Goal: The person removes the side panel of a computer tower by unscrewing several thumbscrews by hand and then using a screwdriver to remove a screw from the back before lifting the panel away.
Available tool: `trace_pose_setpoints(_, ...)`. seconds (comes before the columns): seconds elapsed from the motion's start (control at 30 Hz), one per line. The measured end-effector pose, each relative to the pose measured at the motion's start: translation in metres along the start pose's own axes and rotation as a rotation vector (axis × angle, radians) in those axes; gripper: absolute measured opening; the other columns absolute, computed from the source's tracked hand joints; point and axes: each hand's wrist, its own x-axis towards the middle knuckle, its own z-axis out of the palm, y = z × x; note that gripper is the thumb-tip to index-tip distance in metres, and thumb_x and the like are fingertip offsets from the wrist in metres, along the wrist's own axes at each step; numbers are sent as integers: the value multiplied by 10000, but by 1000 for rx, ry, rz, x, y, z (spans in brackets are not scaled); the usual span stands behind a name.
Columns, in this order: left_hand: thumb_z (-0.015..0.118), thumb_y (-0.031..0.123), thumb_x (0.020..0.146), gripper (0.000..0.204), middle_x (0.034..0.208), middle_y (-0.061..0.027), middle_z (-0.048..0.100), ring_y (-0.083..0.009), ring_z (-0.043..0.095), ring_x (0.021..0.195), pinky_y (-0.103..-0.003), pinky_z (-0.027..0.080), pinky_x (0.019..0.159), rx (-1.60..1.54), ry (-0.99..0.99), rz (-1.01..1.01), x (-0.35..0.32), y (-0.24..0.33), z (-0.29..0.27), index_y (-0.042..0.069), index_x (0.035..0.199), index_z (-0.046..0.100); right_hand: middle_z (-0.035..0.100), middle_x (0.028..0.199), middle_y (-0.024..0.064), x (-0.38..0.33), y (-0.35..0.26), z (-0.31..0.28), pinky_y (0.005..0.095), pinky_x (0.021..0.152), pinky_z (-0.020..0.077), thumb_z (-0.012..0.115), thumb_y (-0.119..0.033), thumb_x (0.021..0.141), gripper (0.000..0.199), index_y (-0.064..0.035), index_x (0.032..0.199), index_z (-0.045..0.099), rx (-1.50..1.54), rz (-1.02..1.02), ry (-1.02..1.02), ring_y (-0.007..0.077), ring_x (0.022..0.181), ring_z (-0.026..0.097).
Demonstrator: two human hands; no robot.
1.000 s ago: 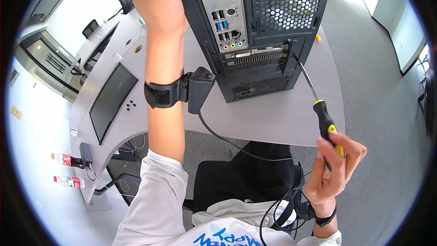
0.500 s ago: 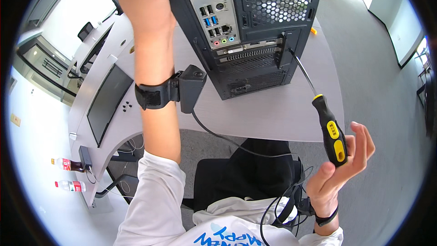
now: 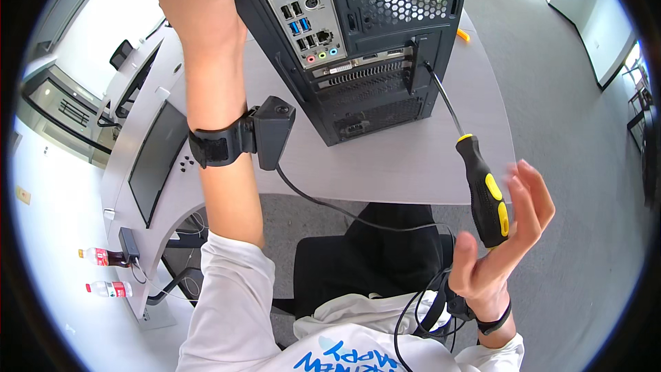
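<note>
A black computer tower case stands on the desk with its back panel toward me, showing ports and a honeycomb vent. My left hand is at the case's far left edge; its fingers are cut off by the picture's top, so its grip is hidden. A screwdriver with a black and yellow handle slants from the case toward me, its tip at the right end of the expansion slots. Behind the handle's butt, my right hand is open, fingers and thumb spread, slightly blurred. The butt appears to touch the finger bases.
On the pale curved desk, a dark flat monitor lies at the left, with several small black pieces beside it. Two bottles stand at far left. An orange object lies behind the case. A cable hangs from my left wrist device.
The screwdriver's handle has turned about its axis, its yellow patches now facing right. My right fingers have spread away from the handle. The whole view has shifted slightly.
</note>
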Motion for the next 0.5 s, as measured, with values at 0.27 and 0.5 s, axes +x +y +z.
trace_pose_setpoints(0.27,561,125,970,156,1020,-58,638,-119,619,894,-233,484,816,14,-83,-30,-3,8,0,26,1086,589,508,1243,242,5,-6,-4,408,804,479,612,124,792,484,-21,1246,530,-56,-30,-50,329,1013,553)
trace_pose_setpoints(0.5,584,92,919,414,1316,-191,557,-289,565,1205,-423,441,1050,571,120,191,-42,7,3,-12,1313,509,647,1105,121,9,0,-6,350,785,451,685,145,652,376,-96,935,741,-105,-78,-41,278,987,558)
